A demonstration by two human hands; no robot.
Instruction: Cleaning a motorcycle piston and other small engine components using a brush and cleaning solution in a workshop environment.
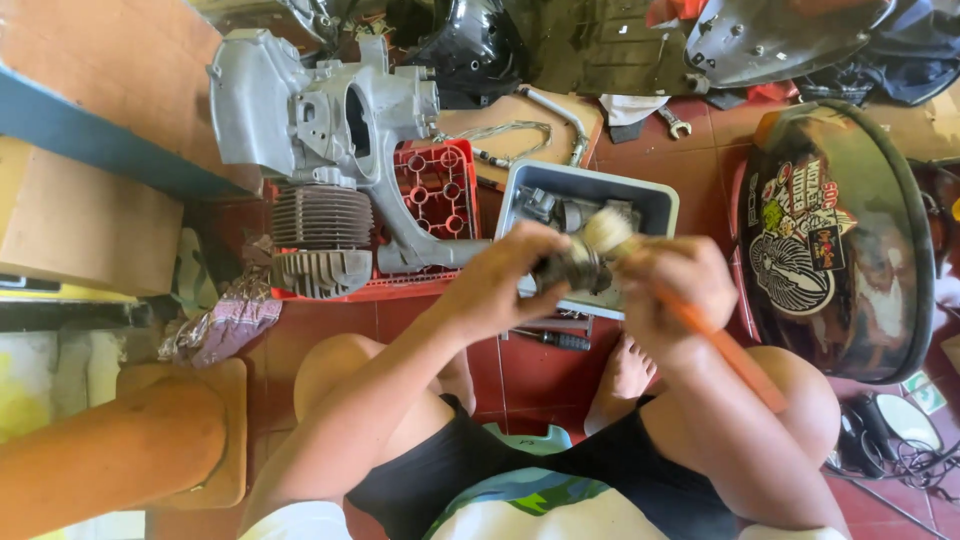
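My left hand (495, 280) grips a small dark metal engine part (568, 268) and holds it over a grey plastic tub (655, 205). My right hand (675, 285) holds a paintbrush with an orange handle (735, 362); its pale bristles (607, 232) rest against the top of the part. More metal parts (560, 210) lie inside the tub. I sit low with both knees spread, and my bare foot (628, 368) rests on the red tiled floor.
A silver engine casing (320, 120) with a finned cylinder (322, 240) lies on a red plastic crate (440, 190) to the left. A dark sticker-covered fuel tank (835, 240) stands at right. A screwdriver (555, 338), wrenches (675, 122), a wooden board (520, 125) and a wooden stool (215, 420) are around.
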